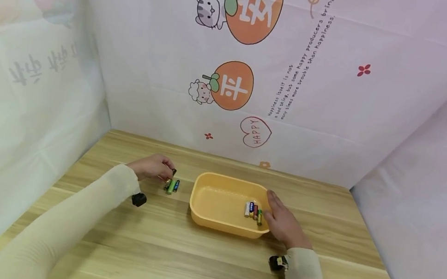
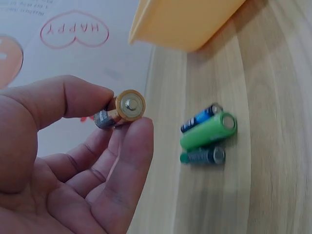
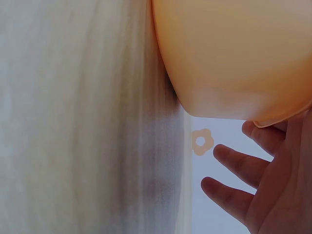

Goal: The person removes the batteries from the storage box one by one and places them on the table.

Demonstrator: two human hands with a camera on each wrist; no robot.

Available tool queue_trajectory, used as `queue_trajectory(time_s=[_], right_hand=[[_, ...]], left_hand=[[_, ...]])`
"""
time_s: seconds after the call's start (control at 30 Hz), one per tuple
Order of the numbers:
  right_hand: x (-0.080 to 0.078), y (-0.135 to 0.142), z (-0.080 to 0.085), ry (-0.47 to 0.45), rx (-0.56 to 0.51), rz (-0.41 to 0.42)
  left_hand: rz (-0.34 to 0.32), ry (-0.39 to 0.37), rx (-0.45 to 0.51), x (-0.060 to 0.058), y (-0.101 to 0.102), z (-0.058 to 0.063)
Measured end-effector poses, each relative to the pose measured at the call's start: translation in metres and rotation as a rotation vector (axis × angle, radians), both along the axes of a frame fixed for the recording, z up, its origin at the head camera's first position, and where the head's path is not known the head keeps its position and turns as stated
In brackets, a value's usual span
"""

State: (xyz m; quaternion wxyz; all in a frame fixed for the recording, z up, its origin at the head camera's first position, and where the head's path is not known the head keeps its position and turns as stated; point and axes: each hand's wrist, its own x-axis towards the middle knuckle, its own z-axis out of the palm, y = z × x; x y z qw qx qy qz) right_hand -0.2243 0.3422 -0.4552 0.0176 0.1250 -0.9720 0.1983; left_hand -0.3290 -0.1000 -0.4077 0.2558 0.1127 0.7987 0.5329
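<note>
Left fingers [image 2: 138, 146], slightly parted, pinch a battery [image 2: 124, 108].

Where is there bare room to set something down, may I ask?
The wooden tabletop is bare in front of the yellow tray, between the sleeves; the tray's left half is free. Crowded: around the left hand and three batteries, and the tray's right end with four others.

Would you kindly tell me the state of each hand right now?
Left hand: closed, pinching a battery.
Right hand: open, against the yellow tray.
</note>
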Motion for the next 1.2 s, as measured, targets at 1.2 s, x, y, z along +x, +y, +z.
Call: queue_trajectory(time_s=[1.2], right_hand=[[-0.004, -0.003, -0.001, -0.010, -0.005, 0.010]], left_hand=[[0.115, -0.016, -0.095, -0.022, -0.036, -0.040]])
